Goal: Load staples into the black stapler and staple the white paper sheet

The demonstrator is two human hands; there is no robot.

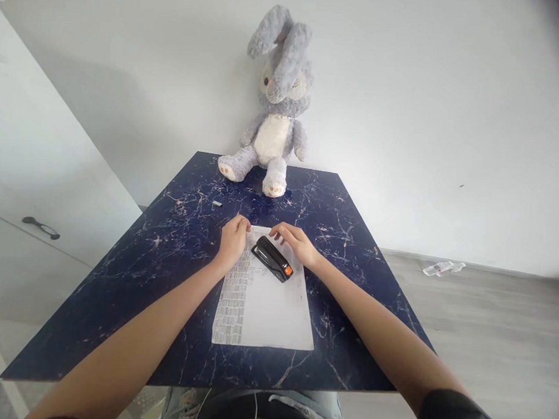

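A white sheet of paper (275, 319) with a printed column down its left side lies on the dark blue table. On its upper half rests a black stapler (272, 259) with an orange end, set at a slant. My left hand (233, 239) is at the sheet's top left corner, its fingers closed on the paper's edge. Over the top right part of the sheet is my right hand (297, 242). Its fingers are bent but apart, their tips by the paper's top edge, just beyond the stapler; nothing shows in them.
A grey plush rabbit (273, 136) sits at the back of the marbled table (167, 279), against the wall. A small pale item (217, 203) lies left of its feet. A white cabinet (42, 183) stands at the left. Clear plastic packaging (442, 268) is on the floor at right.
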